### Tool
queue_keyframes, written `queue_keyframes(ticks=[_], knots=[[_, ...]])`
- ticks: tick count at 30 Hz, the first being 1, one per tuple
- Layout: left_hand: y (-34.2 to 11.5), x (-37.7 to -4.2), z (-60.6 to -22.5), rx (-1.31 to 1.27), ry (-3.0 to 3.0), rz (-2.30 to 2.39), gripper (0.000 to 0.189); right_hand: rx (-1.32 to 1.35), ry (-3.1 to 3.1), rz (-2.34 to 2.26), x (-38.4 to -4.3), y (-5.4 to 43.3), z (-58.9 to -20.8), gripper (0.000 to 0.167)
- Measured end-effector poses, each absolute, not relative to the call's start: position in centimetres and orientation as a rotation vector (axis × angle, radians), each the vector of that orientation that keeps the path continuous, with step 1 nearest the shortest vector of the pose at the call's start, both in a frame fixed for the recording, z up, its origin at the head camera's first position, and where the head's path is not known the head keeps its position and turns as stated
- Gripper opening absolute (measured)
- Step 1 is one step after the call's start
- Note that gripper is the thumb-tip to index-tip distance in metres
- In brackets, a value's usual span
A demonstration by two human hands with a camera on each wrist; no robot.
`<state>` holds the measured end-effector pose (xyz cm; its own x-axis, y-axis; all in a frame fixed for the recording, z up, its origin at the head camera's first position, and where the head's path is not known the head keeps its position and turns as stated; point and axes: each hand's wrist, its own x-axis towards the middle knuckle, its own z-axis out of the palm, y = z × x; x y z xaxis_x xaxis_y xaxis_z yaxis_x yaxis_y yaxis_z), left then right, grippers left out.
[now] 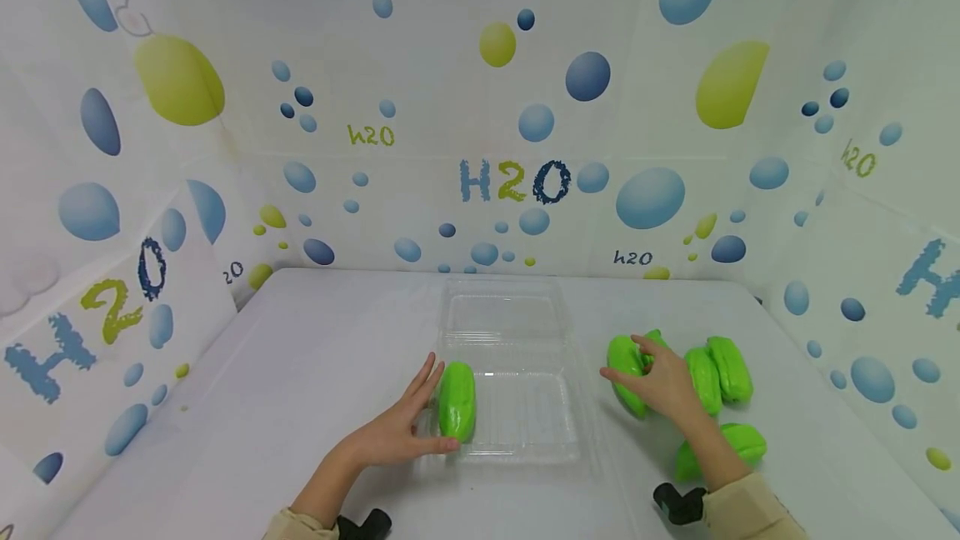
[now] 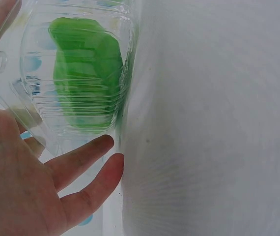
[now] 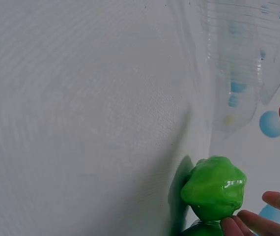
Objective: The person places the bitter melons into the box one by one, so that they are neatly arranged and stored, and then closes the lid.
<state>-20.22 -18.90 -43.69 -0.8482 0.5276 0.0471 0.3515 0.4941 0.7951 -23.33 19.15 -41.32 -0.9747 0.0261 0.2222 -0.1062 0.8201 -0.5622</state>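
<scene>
A clear plastic clamshell box [image 1: 525, 450] lies with its lid spread back on the white table. Along its left side stands one glossy green, long, ribbed vegetable-like piece [image 1: 457, 402], seen through the plastic wall in the left wrist view. My left hand [image 1: 397, 433] rests at the box's left edge, fingers extended beyond the piece and thumb at its near end. To the right, my right hand [image 1: 663, 386] hovers around another green piece [image 1: 622, 352], thumb and fingers spread apart. That piece's lobed end [image 3: 214, 188] shows close to the fingertips in the right wrist view.
More green pieces lie right of the right hand: a pair side by side [image 1: 729, 369], and one [image 1: 742, 442] nearer, partly behind the right forearm. Another [image 1: 654, 336] is mostly hidden by the right hand. A patterned sheet [image 1: 420, 90] hangs behind the table.
</scene>
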Motion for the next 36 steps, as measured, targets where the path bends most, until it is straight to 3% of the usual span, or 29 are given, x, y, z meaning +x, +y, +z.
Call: queue_keyframes(ticks=[25,36], knots=[[-18.8,-20.0,-43.4,0.756,2.528,1.293,0.104,0.083,-2.844,0.529,-23.3,17.9,-41.9,0.087],[-18.8,-20.1,-43.5,0.763,2.534,1.290,0.104,0.083,-2.847,0.499,-23.5,18.2,-42.3,0.078]])
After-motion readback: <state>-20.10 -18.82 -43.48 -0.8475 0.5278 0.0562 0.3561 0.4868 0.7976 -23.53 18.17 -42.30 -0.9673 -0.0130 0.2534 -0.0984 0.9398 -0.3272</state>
